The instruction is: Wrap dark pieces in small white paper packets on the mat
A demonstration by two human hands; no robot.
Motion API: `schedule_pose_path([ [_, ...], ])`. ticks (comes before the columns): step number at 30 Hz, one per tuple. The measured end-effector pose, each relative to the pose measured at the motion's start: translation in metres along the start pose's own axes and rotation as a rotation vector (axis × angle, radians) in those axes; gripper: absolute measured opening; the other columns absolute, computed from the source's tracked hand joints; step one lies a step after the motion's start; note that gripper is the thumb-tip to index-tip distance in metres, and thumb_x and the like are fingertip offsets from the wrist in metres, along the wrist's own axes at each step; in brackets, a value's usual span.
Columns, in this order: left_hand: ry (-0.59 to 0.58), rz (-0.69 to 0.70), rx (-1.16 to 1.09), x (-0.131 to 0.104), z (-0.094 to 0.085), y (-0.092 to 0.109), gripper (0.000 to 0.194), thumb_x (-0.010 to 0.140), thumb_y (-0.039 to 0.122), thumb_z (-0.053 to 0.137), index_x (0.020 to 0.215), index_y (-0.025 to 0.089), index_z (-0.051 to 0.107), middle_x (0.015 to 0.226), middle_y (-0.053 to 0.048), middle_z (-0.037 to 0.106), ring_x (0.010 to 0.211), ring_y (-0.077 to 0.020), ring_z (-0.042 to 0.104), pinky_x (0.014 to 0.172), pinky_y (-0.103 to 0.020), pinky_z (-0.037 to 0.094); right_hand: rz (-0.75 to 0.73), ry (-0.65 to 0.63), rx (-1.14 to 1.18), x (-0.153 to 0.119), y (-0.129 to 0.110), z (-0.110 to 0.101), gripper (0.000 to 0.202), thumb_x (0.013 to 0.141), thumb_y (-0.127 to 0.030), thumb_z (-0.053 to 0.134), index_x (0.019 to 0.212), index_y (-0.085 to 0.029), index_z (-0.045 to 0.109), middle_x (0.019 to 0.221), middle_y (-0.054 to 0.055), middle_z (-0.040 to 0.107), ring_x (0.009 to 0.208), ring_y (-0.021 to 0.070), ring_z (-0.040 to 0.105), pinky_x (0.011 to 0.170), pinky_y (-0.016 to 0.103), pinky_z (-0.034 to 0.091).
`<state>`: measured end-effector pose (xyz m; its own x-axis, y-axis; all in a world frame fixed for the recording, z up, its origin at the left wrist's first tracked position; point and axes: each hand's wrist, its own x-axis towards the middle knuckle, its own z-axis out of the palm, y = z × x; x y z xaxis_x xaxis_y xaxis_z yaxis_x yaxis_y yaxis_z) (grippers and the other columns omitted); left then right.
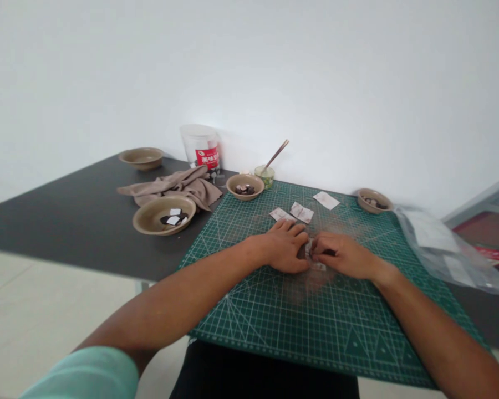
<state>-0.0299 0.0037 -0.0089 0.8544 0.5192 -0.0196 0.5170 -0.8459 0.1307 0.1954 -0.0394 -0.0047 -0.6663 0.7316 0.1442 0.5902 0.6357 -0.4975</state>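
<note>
My left hand (286, 247) lies palm down on the green cutting mat (249, 310), fingers stretched out at the edge of a small smudged white piece (318, 266). Just to its right, my right hand (344, 254) has its thumb and fingertips pinched together over that same piece. Whatever sits between those fingertips is too small and hidden to make out. Beyond the hands lie two smudged white cards, one card (281, 214) partly behind my left fingers and another card (302, 212) beside it. A plainer white card (326, 200) rests farther back. Brownish smears mark the mat around the hands.
Bowls with dark and pale pieces stand at the left (141, 223), back (233, 188) and right (363, 202). A brown cloth (170, 185), another bowl (142, 159), a clear jar (199, 144), a green cup (266, 177) holding sticks and a plastic bag (441, 249) surround the mat.
</note>
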Motion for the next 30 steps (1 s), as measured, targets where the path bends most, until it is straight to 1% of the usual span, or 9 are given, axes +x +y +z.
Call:
schedule_pose_path([
  [6,0.039,0.014,0.046,0.0001,0.0019,0.0012,0.07,0.092,0.067,0.042,0.139,0.015,0.05,0.156,-0.016,0.041,0.143,-0.0372,0.034,0.117,-0.052,0.022,0.0,0.003,-0.032,-0.0019,0.0003,0.0015,0.011,0.096,-0.021,0.061,0.087,-0.021,0.067,0.09,0.004,0.067,0.087,0.0187,0.062,0.079,0.033,0.047],
  [11,0.055,0.022,0.046,-0.0014,0.002,0.0022,0.068,0.092,0.066,0.043,0.136,0.015,0.052,0.156,-0.016,0.041,0.144,-0.0373,0.032,0.118,-0.051,0.02,-0.002,0.03,-0.004,-0.0035,-0.0001,0.002,0.011,0.096,-0.023,0.061,0.087,-0.021,0.067,0.089,0.004,0.068,0.087,0.0183,0.062,0.079,0.032,0.048],
  [17,0.054,0.026,0.027,-0.0009,0.0042,0.0015,0.067,0.092,0.066,0.043,0.136,0.016,0.051,0.157,-0.015,0.039,0.145,-0.038,0.031,0.118,-0.054,0.02,-0.015,0.046,0.003,-0.0037,0.0024,0.0041,0.011,0.095,-0.022,0.062,0.087,-0.021,0.068,0.09,0.004,0.069,0.086,0.0185,0.063,0.077,0.032,0.048],
  [26,0.065,0.049,0.042,-0.0027,0.0028,0.0017,0.065,0.093,0.062,0.044,0.135,0.014,0.051,0.156,-0.017,0.041,0.144,-0.0369,0.032,0.119,-0.052,0.02,-0.022,0.047,0.004,-0.0038,0.004,0.0035,0.01,0.095,-0.023,0.062,0.087,-0.021,0.068,0.09,0.004,0.069,0.087,0.0188,0.063,0.079,0.033,0.049],
  [30,0.055,0.037,0.031,-0.0028,0.0022,0.0007,0.065,0.093,0.064,0.043,0.135,0.014,0.051,0.156,-0.017,0.04,0.144,-0.038,0.032,0.119,-0.052,0.019,-0.048,0.05,-0.013,-0.0028,0.0014,0.0056,0.011,0.096,-0.022,0.06,0.087,-0.021,0.067,0.09,0.004,0.069,0.089,0.0193,0.063,0.081,0.034,0.049],
])
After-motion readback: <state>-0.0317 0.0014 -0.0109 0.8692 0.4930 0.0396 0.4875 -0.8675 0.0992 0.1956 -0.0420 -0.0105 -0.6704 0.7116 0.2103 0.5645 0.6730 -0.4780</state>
